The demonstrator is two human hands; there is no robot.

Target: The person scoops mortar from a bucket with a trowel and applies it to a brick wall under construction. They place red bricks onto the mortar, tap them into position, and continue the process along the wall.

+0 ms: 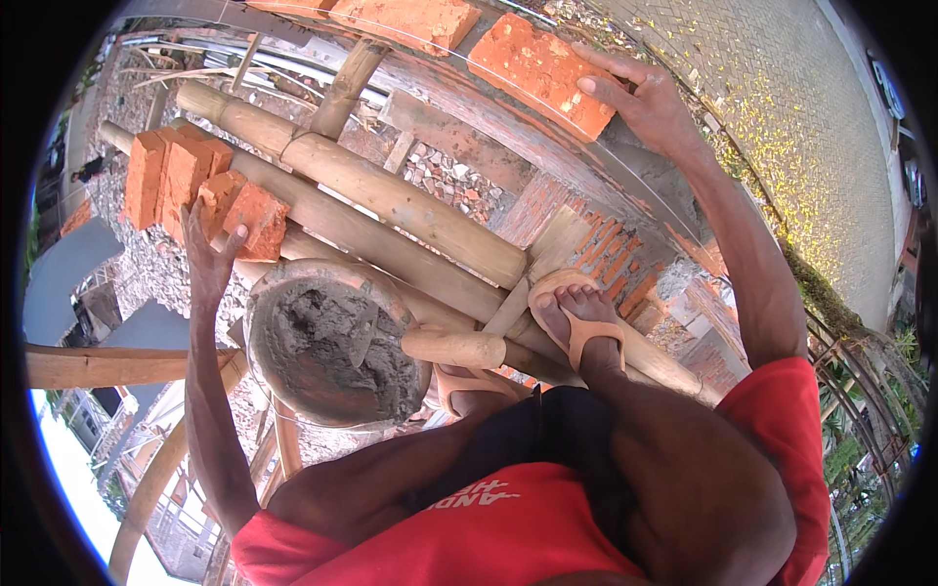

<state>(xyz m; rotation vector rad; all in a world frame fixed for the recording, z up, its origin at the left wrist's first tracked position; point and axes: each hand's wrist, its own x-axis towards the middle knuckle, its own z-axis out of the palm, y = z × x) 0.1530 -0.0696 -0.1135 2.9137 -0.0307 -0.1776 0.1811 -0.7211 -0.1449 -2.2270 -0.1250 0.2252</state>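
My right hand (650,107) grips the end of an orange brick (537,73) on top of the wall, thumb on its upper face and fingers along the far side. A thin string runs along the row, across this brick. At the left, my left hand (208,256) has its thumb and fingers closed around a rough broken brick (223,195) in a small stack of bricks (168,176). Close by is a round basin (269,376) of wet grey mortar (327,337). A trowel (454,348) rests there, its blade in the mortar and its thick wooden handle over the rim.
Bamboo poles (391,200) form the scaffold under my sandalled feet (586,327). More bricks (405,21) continue the row to the left. Rubble (449,181) lies below, between poles and wall. Beyond the wall runs a paved road (782,88) with yellow leaves.
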